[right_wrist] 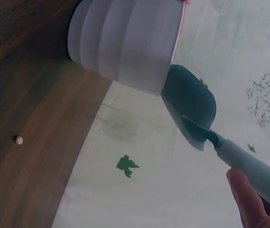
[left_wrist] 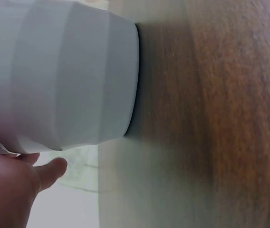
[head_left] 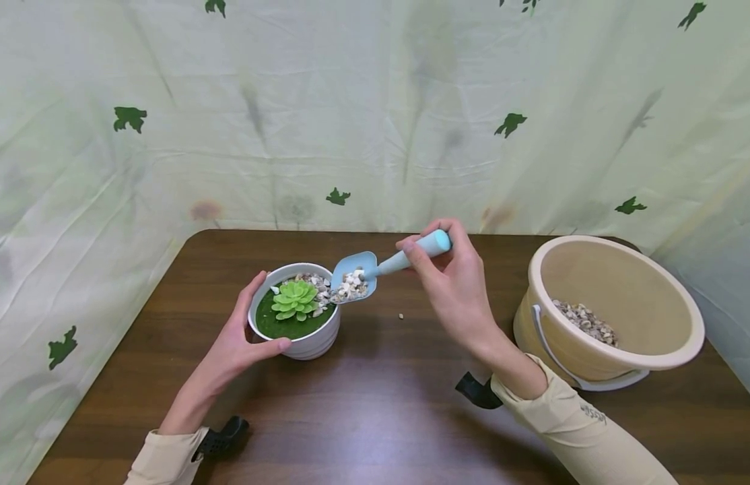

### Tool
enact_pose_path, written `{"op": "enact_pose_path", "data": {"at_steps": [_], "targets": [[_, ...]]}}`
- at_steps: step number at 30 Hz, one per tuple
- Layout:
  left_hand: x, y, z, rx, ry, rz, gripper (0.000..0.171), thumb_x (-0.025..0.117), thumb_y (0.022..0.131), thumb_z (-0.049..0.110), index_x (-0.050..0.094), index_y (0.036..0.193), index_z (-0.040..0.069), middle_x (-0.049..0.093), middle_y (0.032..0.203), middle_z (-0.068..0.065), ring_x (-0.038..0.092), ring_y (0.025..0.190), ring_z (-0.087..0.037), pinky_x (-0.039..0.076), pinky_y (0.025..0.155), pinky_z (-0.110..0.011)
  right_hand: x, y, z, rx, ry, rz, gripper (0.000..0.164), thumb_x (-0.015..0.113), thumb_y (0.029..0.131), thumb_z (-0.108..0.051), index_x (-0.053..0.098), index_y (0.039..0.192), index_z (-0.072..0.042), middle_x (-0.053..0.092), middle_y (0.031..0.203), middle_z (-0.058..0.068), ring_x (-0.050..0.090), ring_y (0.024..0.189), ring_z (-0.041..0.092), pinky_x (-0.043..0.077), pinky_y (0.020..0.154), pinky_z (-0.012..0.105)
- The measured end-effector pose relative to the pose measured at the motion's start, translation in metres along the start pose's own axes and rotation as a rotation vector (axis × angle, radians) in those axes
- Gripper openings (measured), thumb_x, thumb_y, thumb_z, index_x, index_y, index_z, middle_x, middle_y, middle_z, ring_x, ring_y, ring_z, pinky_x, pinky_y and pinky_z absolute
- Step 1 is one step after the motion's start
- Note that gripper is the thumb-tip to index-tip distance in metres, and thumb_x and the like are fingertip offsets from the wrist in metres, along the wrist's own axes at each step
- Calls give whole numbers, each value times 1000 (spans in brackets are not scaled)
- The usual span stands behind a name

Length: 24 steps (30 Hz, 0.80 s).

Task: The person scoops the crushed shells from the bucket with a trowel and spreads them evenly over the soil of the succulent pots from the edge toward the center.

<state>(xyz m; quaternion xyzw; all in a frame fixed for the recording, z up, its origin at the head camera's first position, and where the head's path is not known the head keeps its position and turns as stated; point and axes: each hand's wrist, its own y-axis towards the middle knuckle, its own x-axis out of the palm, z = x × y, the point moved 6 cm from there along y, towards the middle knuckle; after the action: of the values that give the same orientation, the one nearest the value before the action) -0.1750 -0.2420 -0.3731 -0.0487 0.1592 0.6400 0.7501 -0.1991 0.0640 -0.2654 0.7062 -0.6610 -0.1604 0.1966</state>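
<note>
A white ribbed flower pot (head_left: 314,345) stands on the table, holding a green succulent (head_left: 295,300) on a green mossy surface, with pebbles along the far right side. My left hand (head_left: 238,343) grips the pot from the left, thumb at the near rim and fingers round the far side. A light blue hand trowel (head_left: 387,264) is in my right hand (head_left: 456,289), held by its handle. Its blade carries white and grey pebbles (head_left: 351,285), and the tip overlaps the pot's right rim. In the right wrist view the blade (right_wrist: 192,104) slants down at the rim.
A beige bucket (head_left: 532,323) with a pale handle stands at the right, with pebbles (head_left: 586,322) in its bottom. One loose pebble (head_left: 401,316) lies on the brown wooden table (head_left: 375,417). Behind the table hangs a pale curtain (head_left: 375,121) with leaf-like green shapes.
</note>
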Motion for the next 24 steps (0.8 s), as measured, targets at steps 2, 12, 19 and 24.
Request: {"op": "enact_pose_path", "data": {"at_steps": [2,12,19,24], "targets": [[0,-1,0,2,-12,-4,104,77,79,4,14,158,24,17,157,-10,27,135,-29,35,93,-13,0,-1,-2,-8,-18,1,26,71,91,-10,49,103,-2,68,96,12,69,90,25,56,77,39],[0,0,-3,28,20,44,108,81,75,3,16,157,31,27,153,-8,30,135,-25,32,97,-13,1,-4,-5,-28,-110,4,26,72,91,-19,52,101,-6,71,96,7,69,84,21,56,76,39],[-1,1,-3,34,130,70,109,85,72,10,20,157,26,26,151,-8,28,135,-26,26,99,-20,1,-5,-6,-34,-101,2,26,73,91,-17,52,101,-5,71,95,7,70,83,22,56,75,39],[-1,-1,-4,17,32,20,105,80,77,5,16,158,23,21,156,-8,30,135,-26,32,97,-15,2,-5,-6,-40,-99,-3,26,73,90,-16,52,101,-4,71,96,7,70,83,22,56,75,40]]}}
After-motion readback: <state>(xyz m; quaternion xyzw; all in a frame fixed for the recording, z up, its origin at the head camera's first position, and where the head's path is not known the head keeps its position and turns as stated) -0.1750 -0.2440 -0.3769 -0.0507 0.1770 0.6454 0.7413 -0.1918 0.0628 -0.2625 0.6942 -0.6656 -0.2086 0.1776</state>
